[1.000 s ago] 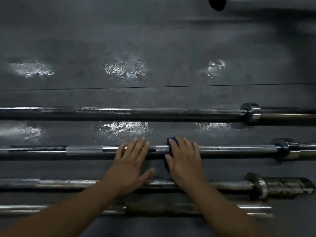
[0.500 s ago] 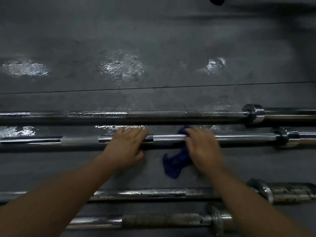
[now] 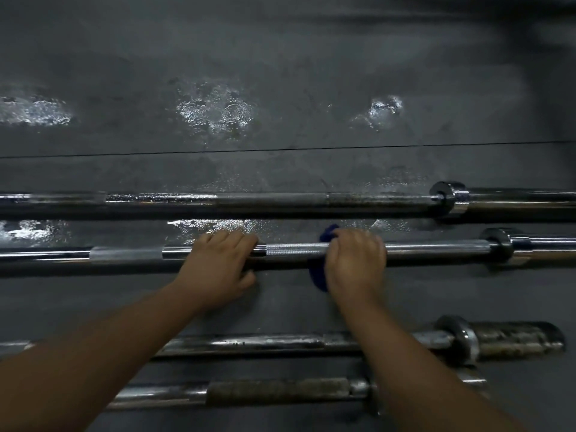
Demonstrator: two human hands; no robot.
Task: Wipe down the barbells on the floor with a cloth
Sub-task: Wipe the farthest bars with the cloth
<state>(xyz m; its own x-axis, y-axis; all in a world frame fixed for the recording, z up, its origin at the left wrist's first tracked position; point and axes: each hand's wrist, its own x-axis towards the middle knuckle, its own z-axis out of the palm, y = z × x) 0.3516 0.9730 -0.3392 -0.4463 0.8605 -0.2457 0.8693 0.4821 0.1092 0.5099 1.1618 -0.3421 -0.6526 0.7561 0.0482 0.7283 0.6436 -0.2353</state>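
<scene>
Several steel barbells lie side by side on the dark floor. The second barbell [image 3: 293, 250] from the far side runs left to right under both hands. My left hand [image 3: 218, 266] grips its shaft near the middle, fingers curled over the top. My right hand [image 3: 355, 263] wraps a blue cloth [image 3: 316, 275] around the same shaft a little to the right; cloth ends show above and below the bar. The farthest barbell [image 3: 271, 201] lies beyond my hands. Two rustier barbells, one [image 3: 280, 342] and another [image 3: 274, 389], lie nearer me, partly hidden by my forearms.
The dark rubber floor [image 3: 280, 73] shows wet shiny patches beyond the bars and a thin seam line across it. Collars and sleeves of the barbells sit at the right, such as the collar [image 3: 448, 198] of the farthest bar.
Both hands went from lying flat on the bar to curling around it. The right hand with the cloth slid rightward along the shaft, and the bar sits farther from the near barbells.
</scene>
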